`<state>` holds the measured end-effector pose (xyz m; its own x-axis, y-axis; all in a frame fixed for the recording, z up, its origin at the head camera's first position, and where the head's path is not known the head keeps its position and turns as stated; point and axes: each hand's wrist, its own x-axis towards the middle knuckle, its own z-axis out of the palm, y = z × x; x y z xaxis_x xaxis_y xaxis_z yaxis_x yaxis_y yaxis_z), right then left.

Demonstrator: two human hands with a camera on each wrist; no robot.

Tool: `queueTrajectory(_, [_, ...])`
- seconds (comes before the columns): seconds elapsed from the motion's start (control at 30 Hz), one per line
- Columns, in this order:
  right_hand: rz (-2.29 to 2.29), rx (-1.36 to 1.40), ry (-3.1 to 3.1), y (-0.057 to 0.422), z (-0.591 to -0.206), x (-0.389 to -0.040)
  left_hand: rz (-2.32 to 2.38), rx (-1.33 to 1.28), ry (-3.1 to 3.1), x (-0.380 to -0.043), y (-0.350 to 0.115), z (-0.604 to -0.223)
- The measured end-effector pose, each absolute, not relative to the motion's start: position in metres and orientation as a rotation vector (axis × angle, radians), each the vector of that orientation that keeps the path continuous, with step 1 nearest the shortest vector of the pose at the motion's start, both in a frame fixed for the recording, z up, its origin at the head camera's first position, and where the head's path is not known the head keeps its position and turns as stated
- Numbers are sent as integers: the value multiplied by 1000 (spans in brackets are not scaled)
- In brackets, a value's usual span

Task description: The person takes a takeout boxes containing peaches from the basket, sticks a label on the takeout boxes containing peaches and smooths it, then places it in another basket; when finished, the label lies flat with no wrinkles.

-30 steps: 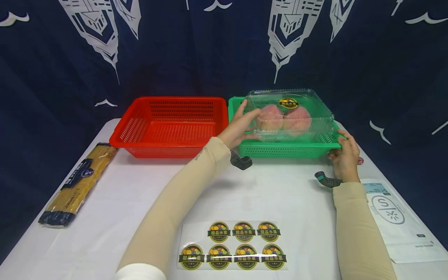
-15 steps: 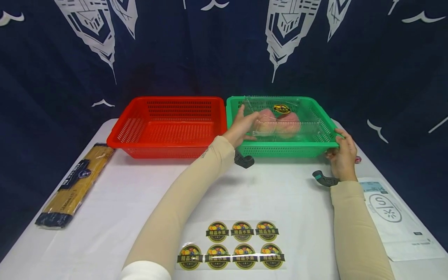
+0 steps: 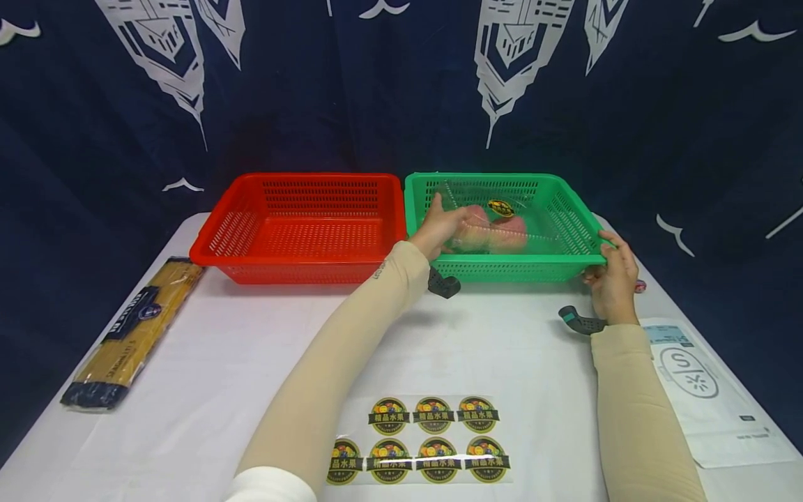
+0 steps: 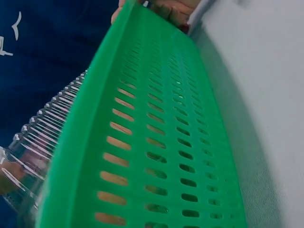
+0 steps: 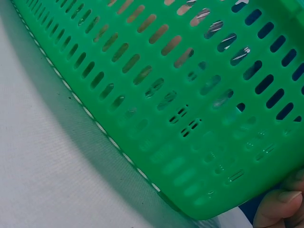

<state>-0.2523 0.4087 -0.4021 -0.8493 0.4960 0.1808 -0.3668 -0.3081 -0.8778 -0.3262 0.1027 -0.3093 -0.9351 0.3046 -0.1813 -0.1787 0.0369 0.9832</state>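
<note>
In the head view my left hand [image 3: 437, 231] grips the left end of a clear plastic clamshell box [image 3: 541, 226], which lies tilted inside the green basket [image 3: 502, 269]. Two pinkish round fruits [image 3: 509, 233], perhaps peaches, show through its lid, and a black and gold fruit sticker [image 3: 501, 208] is on top. My right hand [image 3: 615, 279] holds the basket by its front right corner; part of that hand [image 5: 280, 204] appears at the edge of the right wrist view. The ridged rim of the box [image 4: 52, 116] shows past the basket wall in the left wrist view.
A red basket [image 3: 314, 270] stands left of the green one. A sheet of round stickers [image 3: 433, 436] lies at the front. At the left is a spaghetti pack [image 3: 134, 335]; at the right, a white printed bag [image 3: 715, 404]. A dark patterned curtain [image 3: 351, 84] hangs behind.
The left hand has lowered the clear box from above the basket's rim down into the green basket, shifting slightly left. The right hand keeps its hold on the basket corner.
</note>
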Motion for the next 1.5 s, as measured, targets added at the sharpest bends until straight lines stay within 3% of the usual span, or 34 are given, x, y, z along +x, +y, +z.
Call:
queueTrajectory(0.47, [2152,-172,-1403,406,-403,-254,1882,76,2215,-327,111,-313])
queueTrajectory(1.5, [2146,-197,-1430,406,-402,-251,1893,232,2025,-331,105,-315])
